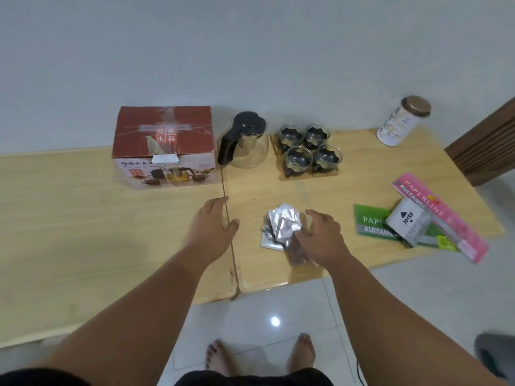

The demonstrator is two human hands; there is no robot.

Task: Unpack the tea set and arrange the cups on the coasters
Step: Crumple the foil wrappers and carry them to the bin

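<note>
Feet: bare, on the pale tile at the bottom centre of the frame, just short of the table [83, 232] edge.
Left hand [213, 225]: lower centre, palm down over the seam between the two table tops; fingers loosely spread, holding nothing.
Right hand [320, 238]: just right of centre, fingers curled over the near right edge of the packets [281, 225]; a dark pouch [296, 250] seems pinched under the fingertips, though the grip itself is hidden.
Packets: silver foil squares in a loose pile, centre of the frame, well short of the cups.
Step in hand: likely tidying or sorting these leftovers from the box. To do it well, square the pile with both hands and slide it flat, rather than lifting a loose stack that would spill.
Stationery: receipt books [395, 227] and a small white box at the right edge, apart from the pile.
Cups [309, 147]: four, upper centre right, each apparently seated on a coaster [324, 172]; this part looks done.
Teapot [246, 140]: glass, black lid, just left of the cups.
Box [164, 146]: upper left of centre, top flaps shut.
Jar [401, 122]: far upper right, lidded.
</note>
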